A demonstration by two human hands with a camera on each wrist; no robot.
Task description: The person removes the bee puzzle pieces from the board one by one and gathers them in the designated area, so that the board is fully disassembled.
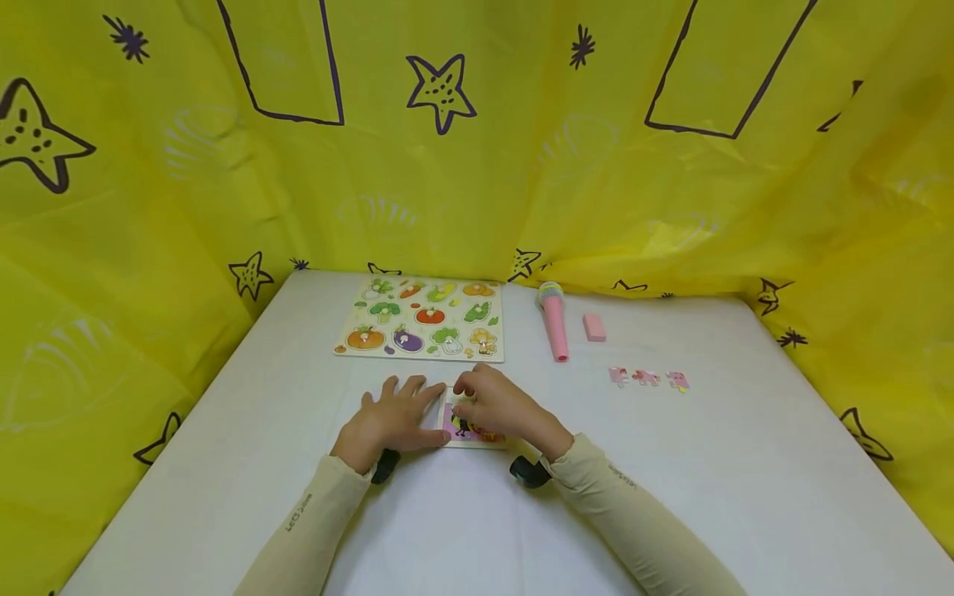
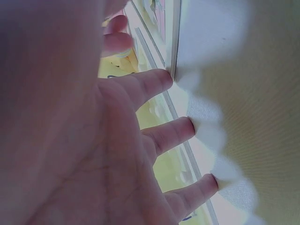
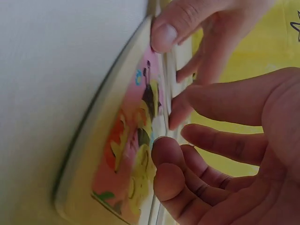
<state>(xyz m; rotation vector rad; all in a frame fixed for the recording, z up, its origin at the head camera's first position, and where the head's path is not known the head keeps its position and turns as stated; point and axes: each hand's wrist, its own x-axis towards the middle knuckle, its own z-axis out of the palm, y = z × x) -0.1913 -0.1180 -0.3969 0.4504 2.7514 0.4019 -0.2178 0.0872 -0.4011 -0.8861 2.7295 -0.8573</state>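
A small framed jigsaw puzzle [image 1: 462,431] with a pink, yellow and black picture lies flat on the table between both hands. My left hand [image 1: 391,418] is spread at its left side. The thumb touches the frame's lower left edge, and the index fingertip is at its upper left corner. Over the puzzle's upper right part is my right hand [image 1: 501,406], fingers bent. In the right wrist view the right fingertips [image 3: 168,152] are at the picture's surface. A gap shows between thumb and fingers, with no piece visible there. The right hand hides part of the picture.
Three loose jigsaw pieces [image 1: 646,377] lie in a row to the right. Behind them are a pink block [image 1: 594,327] and a pink toy microphone [image 1: 555,323]. A vegetable peg board [image 1: 406,306] lies at the back left. A yellow curtain [image 1: 477,182] hangs beyond the white table [image 1: 745,480].
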